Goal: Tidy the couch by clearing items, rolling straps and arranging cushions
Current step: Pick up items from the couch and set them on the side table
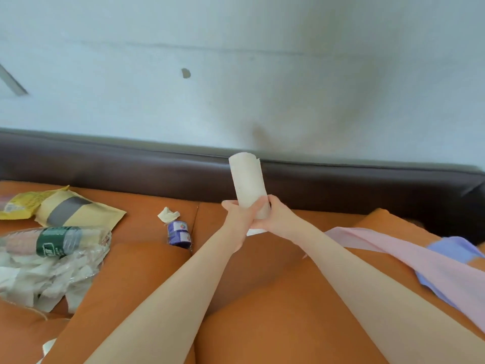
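Couch is filling the lower frame, its edges cut off. Left of the roll, a plastic bag pile is running off-frame; contents hard to make out. Right of the roll, a pink strap is lying over a lilac cloth, both cut off. Roll is standing upright above the seat. Left hand and right hand are both gripping its lower end, fingers curled round it. Small purple pack is lying left of the roll, label unreadable.

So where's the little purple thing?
In the head view the purple packet lies left of centre on the orange couch, just left of the left hand, beside a crumpled paper scrap.
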